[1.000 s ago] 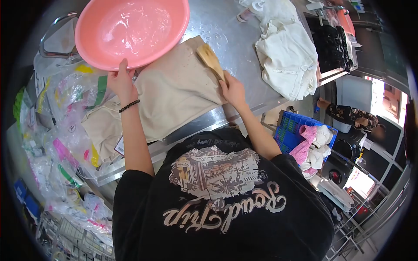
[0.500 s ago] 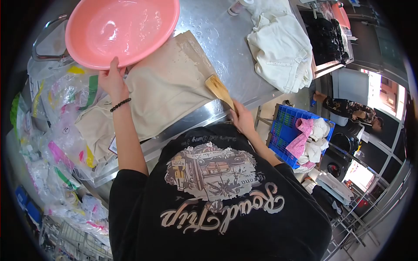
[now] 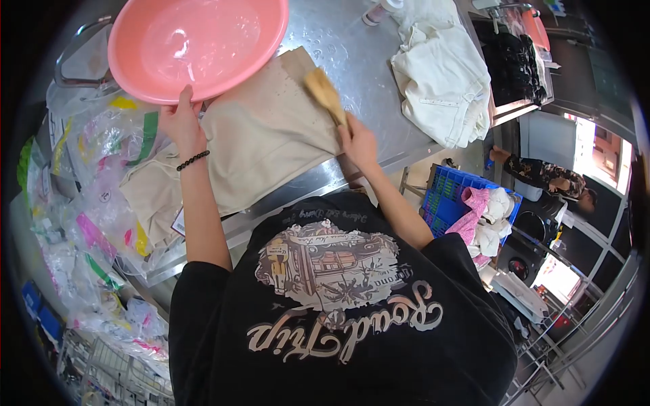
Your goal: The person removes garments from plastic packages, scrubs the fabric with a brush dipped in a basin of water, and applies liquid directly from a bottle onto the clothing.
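My left hand (image 3: 181, 125) grips the near rim of a pink plastic basin (image 3: 196, 34), thumb over the edge. The basin is tilted, showing its wet inside. In my right hand (image 3: 357, 142) is the handle of a wooden scrubbing brush (image 3: 323, 93); its head lies over the far right part of a beige garment (image 3: 254, 145), slightly blurred. Whether the bristles touch the cloth, I cannot tell. The garment is spread on a wet metal table (image 3: 362, 81), partly under the basin.
White garments (image 3: 443, 81) lie bunched on the table's right side, near a small bottle (image 3: 381, 12). Clear plastic bags (image 3: 101, 183) pile up at the left. A blue crate (image 3: 443, 196) with pink and white cloth stands at the right. Farther off is another person (image 3: 542, 172).
My right hand has moved the brush away from me and slightly left, from the garment's near right edge to its far part. The left hand stays on the basin's rim.
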Demonstrator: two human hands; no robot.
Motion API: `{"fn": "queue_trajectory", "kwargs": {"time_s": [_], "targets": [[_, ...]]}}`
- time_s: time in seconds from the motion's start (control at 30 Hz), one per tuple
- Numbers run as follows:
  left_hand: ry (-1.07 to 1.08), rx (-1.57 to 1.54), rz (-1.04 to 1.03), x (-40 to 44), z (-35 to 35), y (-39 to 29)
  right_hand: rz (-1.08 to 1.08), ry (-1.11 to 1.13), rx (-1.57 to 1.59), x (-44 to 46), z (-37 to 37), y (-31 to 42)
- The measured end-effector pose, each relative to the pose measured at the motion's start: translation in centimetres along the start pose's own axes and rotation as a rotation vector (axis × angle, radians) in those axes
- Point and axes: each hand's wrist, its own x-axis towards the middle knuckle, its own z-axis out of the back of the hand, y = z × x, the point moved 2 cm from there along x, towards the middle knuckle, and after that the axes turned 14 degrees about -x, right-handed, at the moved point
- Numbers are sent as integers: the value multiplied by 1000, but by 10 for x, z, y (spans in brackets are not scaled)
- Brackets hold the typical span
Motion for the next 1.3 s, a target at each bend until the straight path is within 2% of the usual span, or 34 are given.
{"fn": "queue_trajectory", "kwargs": {"time_s": [0.1, 0.23, 0.3, 0.33, 0.4, 0.6, 0.73, 0.8, 0.9, 0.93, 0.97, 1.03, 1.07, 1.13, 1.17, 1.23, 1.27, 1.3], "targets": [[-14, 17, 7, 0, 9, 0, -88, 92, -20, -1, 3, -6], [-22, 0, -10, 2, 5, -1, -99, 260, -249, -9, 11, -31], [-31, -9, -21, 5, 5, -2, -29, 69, -31, -41, 23, -40], [-28, -3, -12, 2, 9, -2, -34, 79, -37, -64, 22, -52], [-11, -6, -11, 4, 5, -1, 37, 350, -298, -86, 15, -70], [-7, 21, 5, 7, 5, 0, -65, 285, -87, -120, 51, -67], [-11, 26, -19, 3, 7, -2, -178, 504, -193, -117, 70, -73], [-12, 37, -14, 0, 11, -2, -207, 405, -153, -90, 73, -58], [12, 44, -25, -2, 4, -4, 11, 118, -49, 4, 71, -3], [19, 47, -28, -2, 3, -4, 71, 78, -3, 40, 68, 19], [25, 54, -30, -4, 3, -3, 236, 25, -43, 76, 61, 34], [41, 67, -41, -5, 5, 0, 370, 18, -50, 140, 46, 73], [52, 70, -54, -2, 3, -2, 376, -6, -185, 167, 32, 89], [74, 64, -68, -1, -1, -4, 346, 133, -327, 209, 12, 124], [76, 60, -58, -4, 0, -3, 347, 127, -319, 222, 0, 139], [73, 46, -34, -9, -2, -3, 459, 324, -703, 239, -18, 162], [73, 46, -40, -10, -4, -5, 462, 320, -701, 242, -18, 165], [71, 50, -32, -11, -5, -8, 367, 467, -534, 242, -17, 166]]}}
